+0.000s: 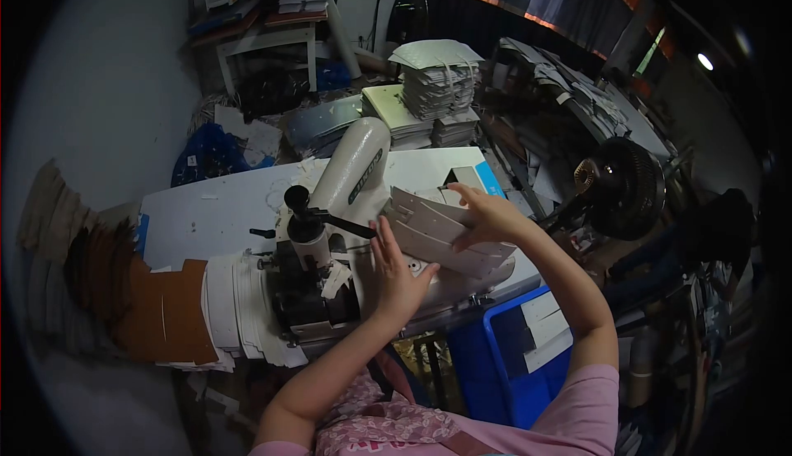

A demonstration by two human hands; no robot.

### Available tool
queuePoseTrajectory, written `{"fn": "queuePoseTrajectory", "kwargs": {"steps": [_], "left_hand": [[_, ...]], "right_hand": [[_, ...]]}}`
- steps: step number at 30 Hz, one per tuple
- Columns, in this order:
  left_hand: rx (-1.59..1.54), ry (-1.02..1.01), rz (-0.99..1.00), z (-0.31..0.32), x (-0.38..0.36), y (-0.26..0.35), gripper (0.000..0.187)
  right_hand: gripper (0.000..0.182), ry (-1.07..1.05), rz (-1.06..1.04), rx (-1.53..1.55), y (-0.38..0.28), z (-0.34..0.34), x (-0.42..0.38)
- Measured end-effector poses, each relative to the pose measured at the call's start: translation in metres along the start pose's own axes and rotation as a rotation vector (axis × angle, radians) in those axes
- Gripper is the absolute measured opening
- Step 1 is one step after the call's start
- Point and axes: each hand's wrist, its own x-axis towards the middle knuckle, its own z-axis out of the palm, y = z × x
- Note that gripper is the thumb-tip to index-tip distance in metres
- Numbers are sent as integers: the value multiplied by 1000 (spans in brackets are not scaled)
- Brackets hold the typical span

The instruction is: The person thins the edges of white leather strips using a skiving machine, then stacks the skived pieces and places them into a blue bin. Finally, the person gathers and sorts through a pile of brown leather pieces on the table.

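My right hand grips a batch of grey card pieces with slits in them, fingers over the far edge and thumb on the near side. The pieces stand tilted on the machine's white table. My left hand is at the batch's left edge, fingers stretched up and thumb out to the side. Left of it is the machine's black head with a crank handle. The machine's pale rounded arm rises behind.
White card pieces and brown ones are stacked in a row at the left. A blue bin with pale cards stands below the table's front edge. Tied card stacks sit behind, and a black fan is at the right.
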Motion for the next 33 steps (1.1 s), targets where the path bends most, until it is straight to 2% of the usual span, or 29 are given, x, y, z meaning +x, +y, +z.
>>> {"fn": "queuePoseTrajectory", "kwargs": {"steps": [1,5,8,9,12,13,16,17,20,21,24,25,28,31,33], "left_hand": [[44,9,39,-2,7,-6,127],[-17,-59,80,-10,45,-11,132],[194,-190,191,-5,61,-16,129],[222,-248,240,-3,64,-19,123],[309,-176,254,8,61,-25,119],[323,-86,239,8,51,-18,103],[324,-11,500,8,15,-27,81],[159,-106,518,8,-1,-30,61],[458,-538,759,-12,-14,-21,57],[539,-453,866,-14,-12,-20,57],[552,-534,785,-14,-13,-21,55],[510,-491,793,-11,-12,-22,42],[295,-454,834,-21,-2,-9,29],[252,-204,721,-16,26,5,20],[292,-123,677,-3,43,-7,22]], "right_hand": [[105,39,-49,-143,3,5,4],[97,-48,-63,-137,-7,20,0],[94,-116,-69,-95,3,24,9],[93,-111,-69,-90,7,26,11],[92,-65,-42,-113,8,36,11],[92,-46,-26,-121,7,41,12],[91,-2,-48,-85,18,47,14],[91,31,-60,-62,21,50,14],[88,40,-28,-49,16,48,10],[88,46,-39,-46,16,50,9],[85,70,-85,-19,20,53,9],[82,48,-101,-14,21,50,9],[83,-5,-194,35,33,42,11],[85,-90,-153,149,38,34,17],[95,-71,-153,237,48,42,22]]}}
